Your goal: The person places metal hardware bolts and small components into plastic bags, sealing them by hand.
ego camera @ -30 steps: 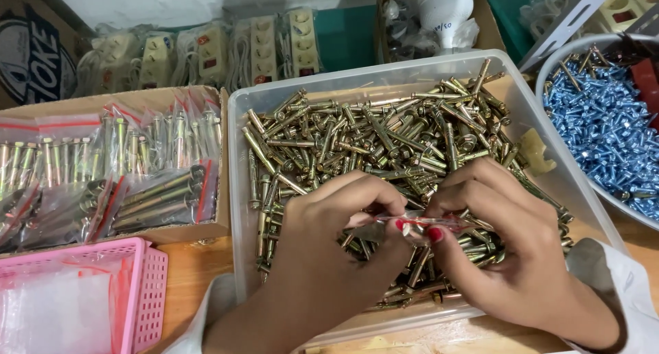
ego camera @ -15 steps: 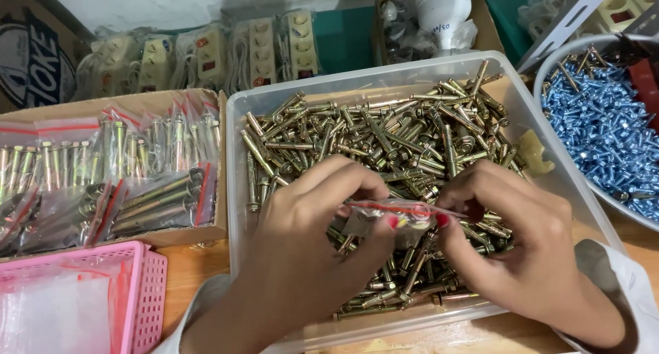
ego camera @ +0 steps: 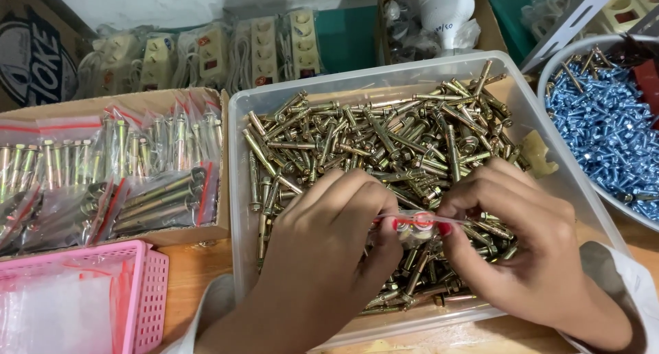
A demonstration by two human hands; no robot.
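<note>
We note the wooden table (ego camera: 199, 268) carrying everything in view. The largest item on it is the clear plastic bin (ego camera: 549, 155), centre, filled with a loose heap of brass-coloured anchor bolts (ego camera: 384, 138). To its left sits a cardboard box (ego camera: 171, 234) packed with bagged bolts (ego camera: 137, 155), each bag with a red seal strip. At the right edge we see part of a round bowl (ego camera: 546, 72) of blue-tinted screws (ego camera: 604, 134). At lower left stands a pink slotted basket (ego camera: 147, 292) holding empty clear bags (ego camera: 55, 313). Along the back wall lies a row of wrapped power strips (ego camera: 261, 48).

Both of our hands are over the near half of the bin, just above the bolts. The left hand (ego camera: 322, 258) and right hand (ego camera: 528, 251) meet at a small clear zip bag (ego camera: 412, 225) with a red strip along its top. Fingers of each hand are curled in, thumb and forefinger pinched tight on the strip: left at its left end, right at its right end. The bag hangs between the two pinches, just above the heap; its lower part is largely hidden by the fingers, and we cannot tell its contents for certain. White sleeves (ego camera: 618, 278) show at both wrists.
</note>
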